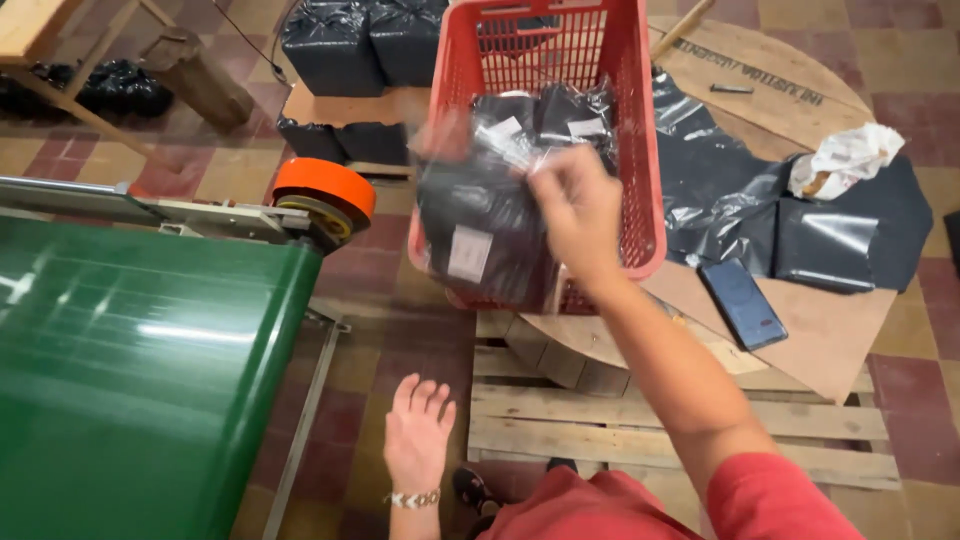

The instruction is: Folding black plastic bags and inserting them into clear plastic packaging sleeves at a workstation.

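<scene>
Nearest you, your left hand [418, 432] hung open at about 6 o'clock, fingers spread and holding nothing, a beaded band at the wrist, with your shoe only partly visible beneath it and your red sleeve cut off by the bottom edge. To its 9 o'clock ran the green conveyor belt [130, 390], its far end closed by an orange roller [325, 190]. Above the wooden pallet [660, 430], your right hand [578, 205] was clamped on the top edge of a dark plastic-wrapped package [480, 235], which hung down at the hand's 8 o'clock, over the near rim of the red crate [640, 150]; motion blurred it, so its outline was hard to make out, though a pale rectangular label sat low on its face. The package was well apart from your left hand, up at its 12 o'clock. Inside the crate lay more dark packages [560, 115] with small white labels, partly hidden by your hand. At 3 o'clock from the crate a dark phone [742, 303] rested on the round wooden board [830, 330], beside grey plastic bags [830, 240] and a crumpled white wrapper [845, 160]. Farthest off, at 11 o'clock, black sacks [360, 40] were cut by the top edge.
</scene>
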